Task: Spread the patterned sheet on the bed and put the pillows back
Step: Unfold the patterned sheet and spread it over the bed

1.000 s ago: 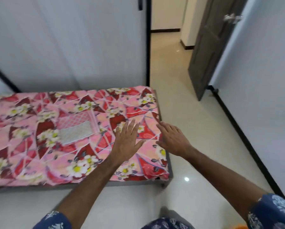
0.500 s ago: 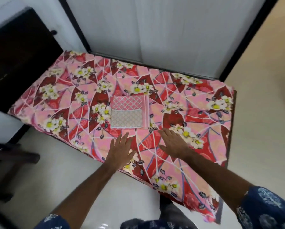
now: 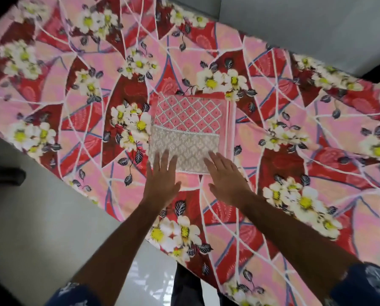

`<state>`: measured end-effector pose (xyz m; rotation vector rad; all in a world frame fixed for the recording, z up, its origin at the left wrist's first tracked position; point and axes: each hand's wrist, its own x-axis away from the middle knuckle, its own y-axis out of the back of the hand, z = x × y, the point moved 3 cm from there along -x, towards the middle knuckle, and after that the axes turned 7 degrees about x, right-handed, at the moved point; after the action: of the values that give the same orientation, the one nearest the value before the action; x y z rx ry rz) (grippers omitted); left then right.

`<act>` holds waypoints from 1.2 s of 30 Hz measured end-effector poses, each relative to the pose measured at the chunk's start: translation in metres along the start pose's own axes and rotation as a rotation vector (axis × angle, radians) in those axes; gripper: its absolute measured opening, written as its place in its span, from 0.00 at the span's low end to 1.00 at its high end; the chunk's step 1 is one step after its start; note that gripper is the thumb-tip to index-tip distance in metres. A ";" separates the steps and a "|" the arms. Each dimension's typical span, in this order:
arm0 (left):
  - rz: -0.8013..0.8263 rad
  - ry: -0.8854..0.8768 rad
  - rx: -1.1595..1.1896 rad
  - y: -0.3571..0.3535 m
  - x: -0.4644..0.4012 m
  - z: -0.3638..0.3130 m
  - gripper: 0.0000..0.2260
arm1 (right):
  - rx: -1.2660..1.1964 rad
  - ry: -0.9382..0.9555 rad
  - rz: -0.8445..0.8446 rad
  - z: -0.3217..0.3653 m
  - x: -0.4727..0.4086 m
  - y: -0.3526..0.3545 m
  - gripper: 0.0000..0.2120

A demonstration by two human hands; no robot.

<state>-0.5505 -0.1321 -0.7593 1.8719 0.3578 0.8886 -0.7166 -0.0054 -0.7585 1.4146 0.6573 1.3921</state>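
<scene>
Sheet (image 3: pixel 206 62): pink-red floral, spread flat over the bed. Folded cloth (image 3: pixel 185 131): on sheet, centre. Left hand (image 3: pixel 161 180): 6 o'clock of cloth, fingers straight, together, tips over its near edge. Right hand (image 3: pixel 227 178): 5 o'clock, fingers straight, slightly spread, likewise.

A bedroom in a home, as we see it from above the bed.

We look down on a low bed covered by a pink and red cotton sheet printed with white and yellow flowers (image 3: pixel 261 111), which fills most of the frame from upper left to lower right. A small folded pink and beige patterned cloth (image 3: pixel 185 131) lies on it near the centre. Along the lower left we see a glossy pale tiled floor (image 3: pixel 41 217), and across the upper right a plain grey-white wall panel (image 3: pixel 306 23) edged by a dark strip. We see household bedding and domestic flooring.
</scene>
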 end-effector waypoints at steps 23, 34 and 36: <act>-0.205 -0.301 0.073 0.095 -0.060 0.059 0.25 | 0.002 -0.010 -0.194 -0.015 -0.072 0.105 0.19; -0.099 -0.153 0.782 0.239 0.030 -0.124 0.09 | -0.589 -0.277 -0.514 0.041 0.131 0.175 0.41; -0.031 -0.140 0.904 0.236 0.062 -0.165 0.13 | -0.829 -0.261 -0.456 0.055 0.175 0.176 0.45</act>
<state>-0.6581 -0.0959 -0.4870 2.7193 0.7888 0.5980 -0.6771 0.0748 -0.5205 0.6967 0.1604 0.9166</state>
